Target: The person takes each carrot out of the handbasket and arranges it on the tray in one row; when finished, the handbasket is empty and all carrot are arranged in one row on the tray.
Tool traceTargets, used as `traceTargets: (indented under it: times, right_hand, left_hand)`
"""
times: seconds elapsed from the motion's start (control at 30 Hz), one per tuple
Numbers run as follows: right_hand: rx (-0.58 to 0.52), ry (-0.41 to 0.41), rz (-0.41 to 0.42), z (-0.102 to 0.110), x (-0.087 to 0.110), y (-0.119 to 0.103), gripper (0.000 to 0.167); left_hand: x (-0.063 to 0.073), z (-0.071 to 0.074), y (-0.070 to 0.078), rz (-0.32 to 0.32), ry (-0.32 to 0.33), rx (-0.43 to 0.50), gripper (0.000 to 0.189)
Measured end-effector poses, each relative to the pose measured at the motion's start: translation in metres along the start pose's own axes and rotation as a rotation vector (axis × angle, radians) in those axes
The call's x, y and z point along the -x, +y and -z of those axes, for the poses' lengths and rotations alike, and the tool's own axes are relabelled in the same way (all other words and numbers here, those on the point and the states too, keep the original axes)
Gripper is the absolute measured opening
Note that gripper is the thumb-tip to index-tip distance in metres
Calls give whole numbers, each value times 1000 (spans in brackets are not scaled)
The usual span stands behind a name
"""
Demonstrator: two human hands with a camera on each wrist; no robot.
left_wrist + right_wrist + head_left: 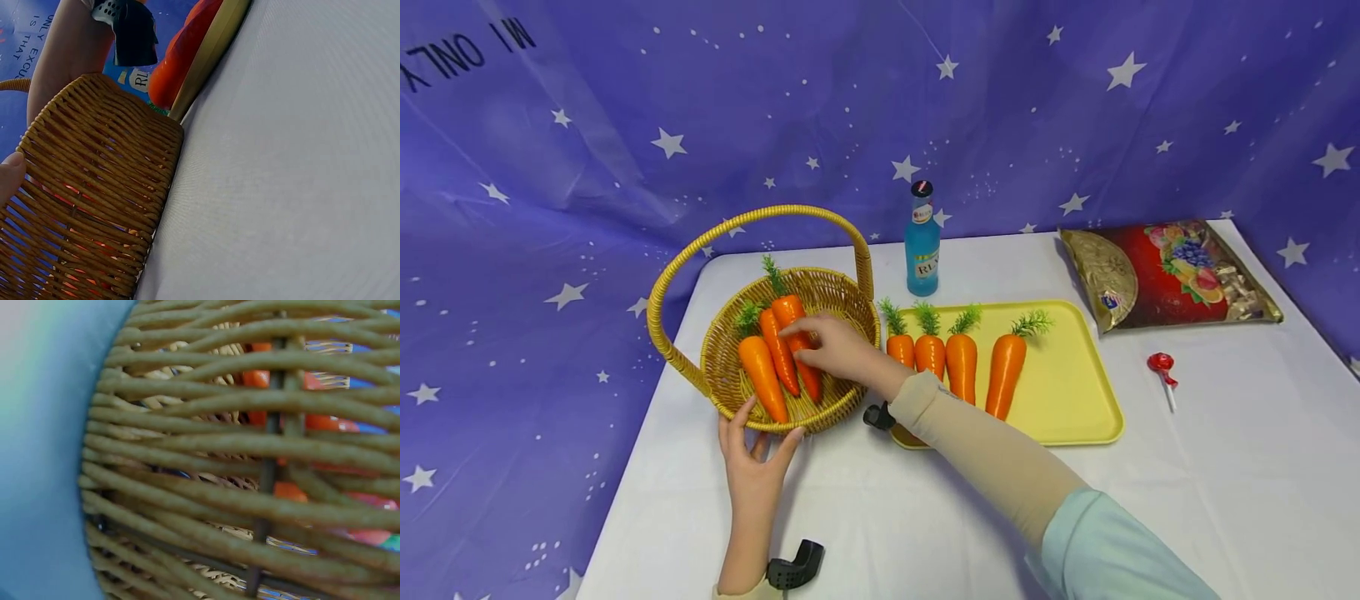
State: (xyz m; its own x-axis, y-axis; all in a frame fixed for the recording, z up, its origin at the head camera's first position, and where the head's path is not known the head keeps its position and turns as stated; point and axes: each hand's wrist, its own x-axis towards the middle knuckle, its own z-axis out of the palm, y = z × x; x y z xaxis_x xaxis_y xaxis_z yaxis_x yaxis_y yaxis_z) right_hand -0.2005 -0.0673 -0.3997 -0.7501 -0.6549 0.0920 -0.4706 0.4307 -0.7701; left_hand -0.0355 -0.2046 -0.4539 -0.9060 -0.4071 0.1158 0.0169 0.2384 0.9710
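A wicker basket [842, 412] with a tall arched handle holds three orange toy carrots with green tops. My left hand [752, 467] holds its near rim, thumb and fingers spread apart; the left wrist view shows a fingertip [11, 175] against the woven side. Inside the basket, my right hand [835, 346] holds the rightmost carrot [788, 310], its fingers across the upper part. Left of it lie a thin carrot [778, 354] and a thicker one [762, 375]. In the right wrist view, the basket weave [250, 450] fills the picture and hides that hand.
Several more carrots [1006, 371] lie on a yellow tray [1075, 392] right of the basket, partly behind my right forearm. A blue bottle [922, 250] stands behind the tray. Farther right are a red and gold bag [1172, 275] and a red lollipop [1161, 363].
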Motion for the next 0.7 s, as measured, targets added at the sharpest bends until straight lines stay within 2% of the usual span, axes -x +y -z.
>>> traceTargets:
  times: [0.23,0.4,0.7]
  right_hand:
    - [-219,69,116,5,8,0,32]
    - [-264,100,126,9,19,-1,34]
    - [-295,152,98,32,48,-16,37]
  left_hand:
    - [1,0,0,8,-7,-8,74]
    - [1,0,-1,39,-17,-11,75]
    - [1,1,-1,30,-17,-11,75]
